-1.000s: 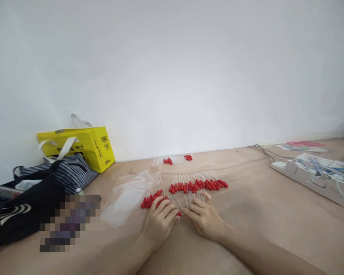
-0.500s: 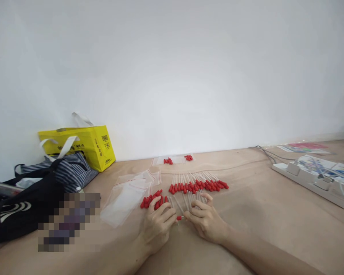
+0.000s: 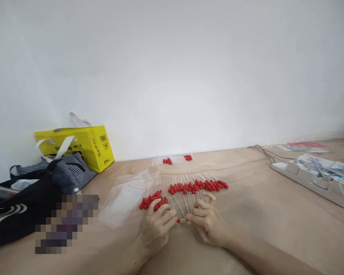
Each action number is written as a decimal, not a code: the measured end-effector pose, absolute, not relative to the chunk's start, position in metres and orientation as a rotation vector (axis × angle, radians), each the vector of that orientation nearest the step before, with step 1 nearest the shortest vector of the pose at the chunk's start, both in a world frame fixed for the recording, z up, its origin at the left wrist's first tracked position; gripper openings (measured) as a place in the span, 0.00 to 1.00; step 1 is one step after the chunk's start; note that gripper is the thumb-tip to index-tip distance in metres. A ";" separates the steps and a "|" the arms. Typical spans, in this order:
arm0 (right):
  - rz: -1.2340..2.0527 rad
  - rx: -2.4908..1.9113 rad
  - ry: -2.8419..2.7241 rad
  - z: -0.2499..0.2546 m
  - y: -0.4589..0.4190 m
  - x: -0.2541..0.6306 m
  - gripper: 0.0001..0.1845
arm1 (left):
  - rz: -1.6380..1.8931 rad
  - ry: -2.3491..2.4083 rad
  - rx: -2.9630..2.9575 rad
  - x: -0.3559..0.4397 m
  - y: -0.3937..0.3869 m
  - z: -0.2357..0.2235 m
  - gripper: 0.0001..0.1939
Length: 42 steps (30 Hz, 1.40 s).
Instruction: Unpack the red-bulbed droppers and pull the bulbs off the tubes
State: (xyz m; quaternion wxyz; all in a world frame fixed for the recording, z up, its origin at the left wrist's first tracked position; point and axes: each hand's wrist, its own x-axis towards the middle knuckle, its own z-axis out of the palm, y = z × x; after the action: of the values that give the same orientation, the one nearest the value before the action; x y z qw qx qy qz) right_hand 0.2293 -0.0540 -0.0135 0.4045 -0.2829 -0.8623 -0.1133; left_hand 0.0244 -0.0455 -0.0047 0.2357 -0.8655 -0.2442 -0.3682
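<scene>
Red-bulbed clear tube [image 3: 183, 220] lies crosswise between the two hands, low over the counter [image 3: 260, 229], its bulb end at my left hand and its clear end at my right. I have the left hand [image 3: 158, 229] closed, fingertips together at the red end; the finger pads are partly hidden, so I can't tell how much of the bulb they cover. The right hand [image 3: 208, 225] is clamped on the clear shaft. From this far off, I'd judge it best to grip close to the joint, hold bulb and shaft in one line and press with a slight twist: a sideways push could bend or crack a thin shaft, and a squeezed bulb may seat crooked.

Loose red bulbs [image 3: 154, 202] lie just beyond the left fingers. Bare clear tubes [image 3: 189, 200] fan out ahead of the right fingers, near enough that I'd mind the curled ones brushing them. Beyond both hands is a row of red-bulbed tubes [image 3: 185, 187], bulbs towards me. Clear zip bags [image 3: 123, 202] lie left of the left hand, and a power strip [image 3: 309, 182] sits well apart, right of the right hand.
</scene>
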 end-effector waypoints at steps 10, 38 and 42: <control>0.103 -1.585 -1.921 -0.004 -0.027 0.275 0.16 | -1.318 -1.431 -2.247 -0.015 -0.022 0.015 0.13; 0.162 -1.661 -1.876 -0.020 -0.023 0.266 0.15 | -1.209 -1.893 -2.142 -0.046 0.007 0.005 0.17; 0.109 -1.676 -1.856 -0.017 -0.020 0.272 0.14 | -1.055 -1.606 -2.210 -0.021 0.002 0.016 0.12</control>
State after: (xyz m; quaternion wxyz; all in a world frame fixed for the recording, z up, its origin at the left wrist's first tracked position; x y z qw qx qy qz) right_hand 0.2717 -0.0201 -0.0166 0.3138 -0.6359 -0.7039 0.0415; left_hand -0.0213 0.0016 0.0156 0.1062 -0.7504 -0.5454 -0.3580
